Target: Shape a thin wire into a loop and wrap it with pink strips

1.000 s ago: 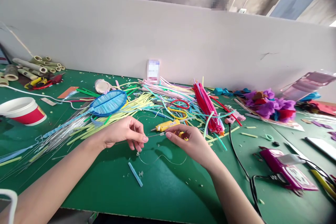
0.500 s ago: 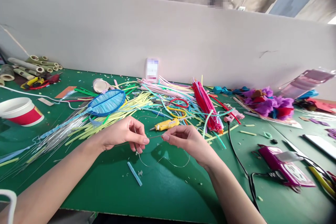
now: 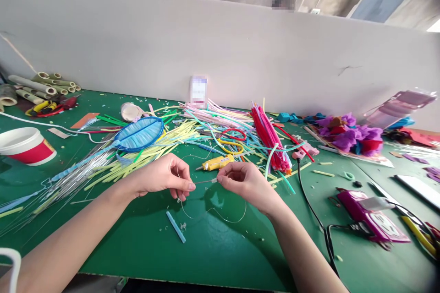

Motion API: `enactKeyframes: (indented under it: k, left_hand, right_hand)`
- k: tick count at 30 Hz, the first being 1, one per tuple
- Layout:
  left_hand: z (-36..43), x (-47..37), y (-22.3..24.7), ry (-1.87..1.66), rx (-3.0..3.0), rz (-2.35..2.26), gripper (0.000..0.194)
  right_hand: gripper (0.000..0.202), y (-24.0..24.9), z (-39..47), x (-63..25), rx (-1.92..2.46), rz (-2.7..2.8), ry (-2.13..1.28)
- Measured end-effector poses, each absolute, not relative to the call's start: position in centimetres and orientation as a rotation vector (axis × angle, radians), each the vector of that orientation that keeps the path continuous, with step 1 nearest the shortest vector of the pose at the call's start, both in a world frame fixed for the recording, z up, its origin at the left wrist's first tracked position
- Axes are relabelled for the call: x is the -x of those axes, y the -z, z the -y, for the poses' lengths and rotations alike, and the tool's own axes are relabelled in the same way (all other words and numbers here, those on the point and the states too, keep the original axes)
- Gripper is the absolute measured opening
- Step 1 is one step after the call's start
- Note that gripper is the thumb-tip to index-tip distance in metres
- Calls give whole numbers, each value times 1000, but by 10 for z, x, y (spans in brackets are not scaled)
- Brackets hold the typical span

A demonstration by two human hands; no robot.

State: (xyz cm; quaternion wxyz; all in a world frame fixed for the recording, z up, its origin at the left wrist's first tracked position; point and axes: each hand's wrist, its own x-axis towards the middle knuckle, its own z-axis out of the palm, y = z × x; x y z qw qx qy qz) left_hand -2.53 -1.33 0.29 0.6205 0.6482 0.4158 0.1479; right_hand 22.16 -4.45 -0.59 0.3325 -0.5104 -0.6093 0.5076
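Over the front middle of the green table, my left hand pinches a thin wire between thumb and forefinger. The wire runs across to my right hand, whose thumb and fingertips are closed at its other end, by a tiny whitish bit. A fine clear thread hangs in a loose loop below both hands; where it starts is hard to see. Just behind the gap between my hands lies a yellow glue gun. Below my left hand rests a short light-blue stick.
Pipe cleaners in yellow, pink and red spread behind my hands, with a blue leaf-shaped frame at left. A paper cup stands far left. A purple power strip and black cord lie right; a partition rises behind.
My right hand has shifted slightly to the right, so the gap between my fingertips is a little wider. The hanging thread loop has swung slightly. The left hand stays nearly still.
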Motion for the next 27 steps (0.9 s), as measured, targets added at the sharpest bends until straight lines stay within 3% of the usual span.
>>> enactKeyframes:
  k: [16, 27]
  left_hand:
    - [12, 23, -2, -334, -1492, -958, 26]
    - [11, 26, -2, -320, -1498, -979, 25]
  right_hand:
    - [13, 6, 43, -217, 1397, 1627, -1250]
    - [21, 4, 44, -227, 1363, 1598, -1302]
